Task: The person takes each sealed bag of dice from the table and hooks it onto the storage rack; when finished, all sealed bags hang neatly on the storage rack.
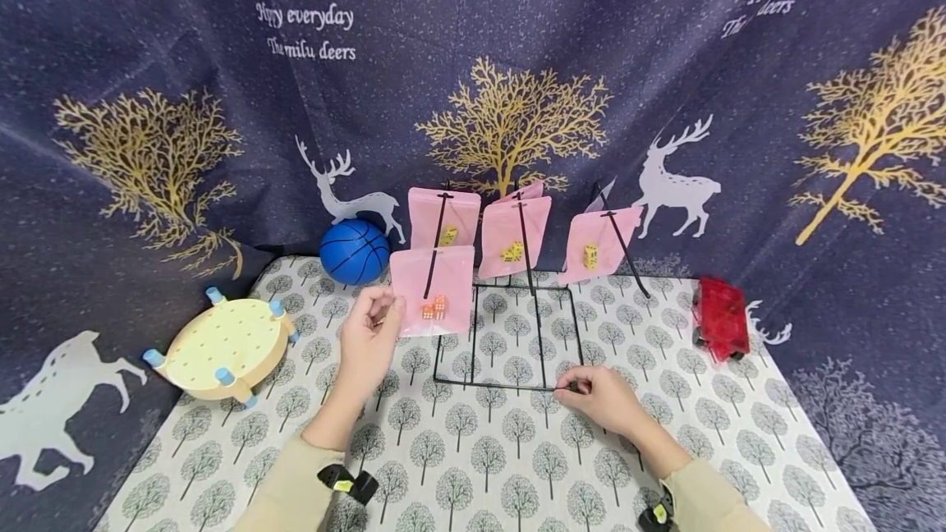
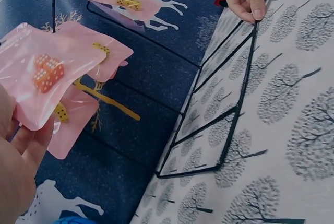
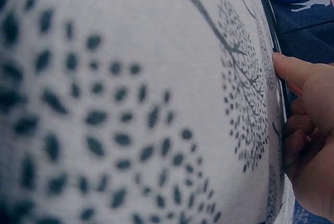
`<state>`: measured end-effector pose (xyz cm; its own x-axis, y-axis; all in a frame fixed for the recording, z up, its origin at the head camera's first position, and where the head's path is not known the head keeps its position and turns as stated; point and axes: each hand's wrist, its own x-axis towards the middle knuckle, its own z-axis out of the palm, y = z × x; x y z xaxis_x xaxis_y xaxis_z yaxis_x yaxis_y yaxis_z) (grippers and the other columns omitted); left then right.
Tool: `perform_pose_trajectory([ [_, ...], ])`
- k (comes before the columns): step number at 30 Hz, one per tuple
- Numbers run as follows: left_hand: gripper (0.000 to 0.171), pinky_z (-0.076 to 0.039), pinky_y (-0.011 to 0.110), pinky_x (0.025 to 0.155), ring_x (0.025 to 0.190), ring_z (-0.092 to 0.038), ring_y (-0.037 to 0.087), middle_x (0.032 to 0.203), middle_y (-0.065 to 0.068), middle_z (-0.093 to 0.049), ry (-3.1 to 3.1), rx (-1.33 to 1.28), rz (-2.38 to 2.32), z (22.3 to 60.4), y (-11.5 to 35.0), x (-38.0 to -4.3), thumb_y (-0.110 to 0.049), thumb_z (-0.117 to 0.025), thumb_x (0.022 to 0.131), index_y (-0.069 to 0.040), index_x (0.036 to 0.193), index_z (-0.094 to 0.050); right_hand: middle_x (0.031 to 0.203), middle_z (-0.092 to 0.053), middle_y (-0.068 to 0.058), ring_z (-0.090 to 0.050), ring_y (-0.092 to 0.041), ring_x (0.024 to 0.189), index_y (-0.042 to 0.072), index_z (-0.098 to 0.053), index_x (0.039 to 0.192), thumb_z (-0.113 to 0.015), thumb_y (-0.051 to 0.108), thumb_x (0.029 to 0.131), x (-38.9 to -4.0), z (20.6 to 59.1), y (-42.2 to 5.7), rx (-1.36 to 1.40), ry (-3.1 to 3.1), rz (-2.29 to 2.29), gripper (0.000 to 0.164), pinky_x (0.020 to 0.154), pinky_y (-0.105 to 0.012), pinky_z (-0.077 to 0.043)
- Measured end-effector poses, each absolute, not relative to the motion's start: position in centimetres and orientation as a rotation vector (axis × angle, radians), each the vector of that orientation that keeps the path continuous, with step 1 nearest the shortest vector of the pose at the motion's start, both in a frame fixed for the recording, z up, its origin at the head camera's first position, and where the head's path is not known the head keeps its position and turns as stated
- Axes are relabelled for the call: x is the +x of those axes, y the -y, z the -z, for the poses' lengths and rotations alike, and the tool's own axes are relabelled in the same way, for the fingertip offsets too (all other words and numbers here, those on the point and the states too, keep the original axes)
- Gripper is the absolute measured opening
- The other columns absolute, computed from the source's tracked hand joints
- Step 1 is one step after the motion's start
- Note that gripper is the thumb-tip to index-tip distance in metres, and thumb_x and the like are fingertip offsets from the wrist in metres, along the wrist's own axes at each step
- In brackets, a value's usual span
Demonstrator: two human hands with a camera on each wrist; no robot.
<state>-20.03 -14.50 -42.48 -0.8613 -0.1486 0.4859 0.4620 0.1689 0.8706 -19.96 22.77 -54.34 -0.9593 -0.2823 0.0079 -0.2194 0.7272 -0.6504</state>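
A pink zip pouch (image 1: 410, 282) with orange dice (image 1: 434, 309) in it is pinched at its left edge by my left hand (image 1: 372, 331). In the left wrist view that hand's thumb and fingers hold the pouch at its lower edge. A prong of the black wire display rack (image 1: 493, 386) crosses the pouch; whether it passes through the hang hole I cannot tell. My right hand (image 1: 602, 396) pinches the front right corner of the rack's base. Behind, pink pouches with yellow dice hang on the prongs: left (image 1: 424, 216), middle (image 1: 498, 228) and right (image 1: 621, 228).
A blue ball (image 1: 355, 251) sits at the back left. Nearer on the left lies a cream pegged toy stool (image 1: 222, 347) with blue leg tips. A red toy car (image 1: 720, 318) is at the right edge. The tree-print tablecloth (image 1: 458, 466) spreads in front; a dark deer-print curtain (image 1: 473, 6) hangs behind.
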Motion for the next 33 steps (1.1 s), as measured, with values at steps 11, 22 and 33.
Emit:
perform_pose_trajectory([
  [11,0.015,-0.046,0.016,0.058,0.078,-0.058,0.021,0.092,0.020,-0.064,1.926,-0.303,1.720,41.3,13.3,-23.2,-0.002,-0.059,0.093,0.007,0.105,-0.055,0.055,-0.042,0.009,-0.033,-0.004,0.046,0.039,-0.067,0.087,-0.073,0.044,0.080,-19.9,54.3,-22.8,-0.434,-2.835,1.051,0.010,0.047,-0.025,-0.038],
  [22,0.015,-0.048,0.023,0.068,0.081,-0.059,0.026,0.093,0.018,-0.065,1.943,-0.293,1.626,41.4,12.8,-25.4,-0.003,-0.059,0.093,0.005,0.105,-0.056,0.054,-0.041,0.009,-0.032,-0.004,0.046,0.040,-0.067,0.087,-0.073,0.044,0.080,-19.9,54.0,-22.7,-0.396,-2.824,1.050,0.010,0.049,-0.025,-0.038],
  [33,0.016,-0.043,0.022,0.064,0.082,-0.058,0.024,0.092,0.017,-0.065,1.991,-0.258,1.570,41.2,12.2,-25.8,-0.004,-0.058,0.094,0.004,0.108,-0.055,0.053,-0.041,0.009,-0.033,-0.004,0.045,0.041,-0.067,0.086,-0.073,0.044,0.080,-19.9,54.1,-22.7,-0.381,-2.816,1.056,0.009,0.045,-0.025,-0.038],
])
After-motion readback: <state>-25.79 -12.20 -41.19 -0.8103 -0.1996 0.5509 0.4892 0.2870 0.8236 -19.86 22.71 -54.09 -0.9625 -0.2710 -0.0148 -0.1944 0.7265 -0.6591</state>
